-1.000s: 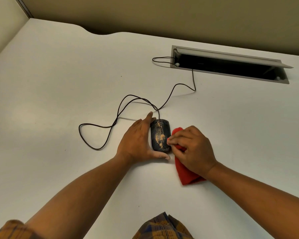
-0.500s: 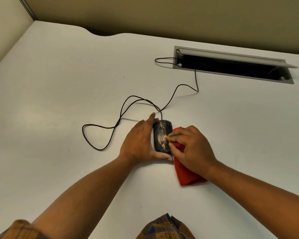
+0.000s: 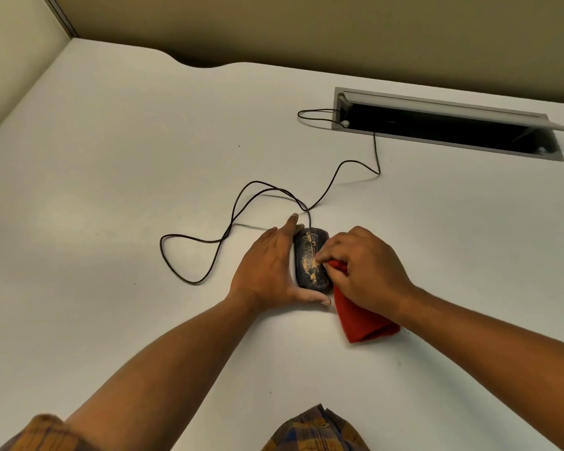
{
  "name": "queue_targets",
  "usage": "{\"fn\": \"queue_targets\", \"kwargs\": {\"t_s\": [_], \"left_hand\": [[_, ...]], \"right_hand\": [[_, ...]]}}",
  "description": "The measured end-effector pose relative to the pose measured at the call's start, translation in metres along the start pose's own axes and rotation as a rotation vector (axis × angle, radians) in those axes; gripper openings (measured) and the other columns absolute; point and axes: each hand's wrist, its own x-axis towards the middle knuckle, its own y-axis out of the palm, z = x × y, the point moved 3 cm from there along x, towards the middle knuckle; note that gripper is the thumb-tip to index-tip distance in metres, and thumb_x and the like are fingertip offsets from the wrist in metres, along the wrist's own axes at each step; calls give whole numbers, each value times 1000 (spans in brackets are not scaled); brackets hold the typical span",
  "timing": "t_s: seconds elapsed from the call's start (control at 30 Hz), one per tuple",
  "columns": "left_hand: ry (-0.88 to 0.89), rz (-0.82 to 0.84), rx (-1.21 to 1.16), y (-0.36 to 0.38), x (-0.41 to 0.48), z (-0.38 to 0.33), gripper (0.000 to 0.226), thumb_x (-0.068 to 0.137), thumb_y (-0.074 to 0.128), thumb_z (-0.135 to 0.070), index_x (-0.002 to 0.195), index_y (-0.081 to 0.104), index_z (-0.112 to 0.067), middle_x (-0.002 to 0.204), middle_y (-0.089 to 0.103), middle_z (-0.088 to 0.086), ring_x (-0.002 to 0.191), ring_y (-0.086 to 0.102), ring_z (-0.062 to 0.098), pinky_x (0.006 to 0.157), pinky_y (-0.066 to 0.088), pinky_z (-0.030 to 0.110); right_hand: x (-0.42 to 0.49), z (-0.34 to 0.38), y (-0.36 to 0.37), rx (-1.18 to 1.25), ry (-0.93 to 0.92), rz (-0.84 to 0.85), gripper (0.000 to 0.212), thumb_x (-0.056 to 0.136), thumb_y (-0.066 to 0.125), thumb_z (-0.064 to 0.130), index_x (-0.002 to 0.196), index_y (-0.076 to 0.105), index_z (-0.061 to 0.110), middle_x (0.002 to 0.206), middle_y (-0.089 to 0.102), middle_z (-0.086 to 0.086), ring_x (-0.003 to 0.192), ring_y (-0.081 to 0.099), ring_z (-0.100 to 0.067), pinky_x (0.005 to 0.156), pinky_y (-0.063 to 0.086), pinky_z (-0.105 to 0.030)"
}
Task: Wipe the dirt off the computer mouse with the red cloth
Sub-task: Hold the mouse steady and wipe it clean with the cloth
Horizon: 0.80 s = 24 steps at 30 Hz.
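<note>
Right fingers (image 3: 331,253): curled, pinching the red cloth (image 3: 360,320) against the right side of the computer mouse (image 3: 310,265).
Left fingers (image 3: 287,231): stretched flat along the mouse's left side, thumb bracing its near end, gripping it.
Right hand (image 3: 365,271): lies over the upper part of the cloth.
Left hand (image 3: 267,271): resting on the table (image 3: 111,190).
Mouse: dark, on the table between both hands, tan dirt streaked over its top.
Cloth: trails toward the person, onto the table.
Cable (image 3: 235,216): loops left, then runs to the open cable slot (image 3: 437,125).
</note>
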Motion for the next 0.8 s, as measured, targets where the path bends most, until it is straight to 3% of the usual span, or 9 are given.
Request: {"fn": "queue_targets", "kwargs": {"t_s": [0.37, 0.57, 0.73, 0.8], "left_hand": [[41, -27, -13, 0, 0, 1, 149, 42, 71, -87, 154, 15, -8, 146, 48, 0, 130, 46, 19, 113, 34, 38], [34, -27, -24, 1, -1, 2, 149, 41, 68, -90, 154, 12, -10, 146, 48, -2, 130, 46, 18, 113, 34, 38], [23, 16, -81, 0, -2, 3, 147, 43, 75, -83, 155, 10, -15, 148, 45, -4, 134, 41, 18, 114, 31, 38], [37, 74, -157, -4, -2, 8, 144, 46, 84, -71, 156, 6, -19, 151, 40, -6, 139, 36, 13, 116, 28, 32]], "right_hand": [[6, 1, 4, -21, 43, -20, 15, 82, 69, 27, 95, 75, 30, 99, 70, 15, 93, 55, -11, 76, 52, -35], [-12, 5, 3, -45, -13, -39, 16, 79, 73, 22, 94, 75, 27, 97, 70, 12, 90, 57, -15, 69, 53, -34], [-17, 9, 4, -76, 7, -62, 17, 78, 75, 22, 95, 76, 26, 97, 70, 9, 91, 58, -16, 68, 52, -30], [-18, 10, 3, -70, 13, -68, 18, 78, 75, 21, 95, 75, 26, 97, 70, 11, 91, 58, -16, 67, 52, -31]]}}
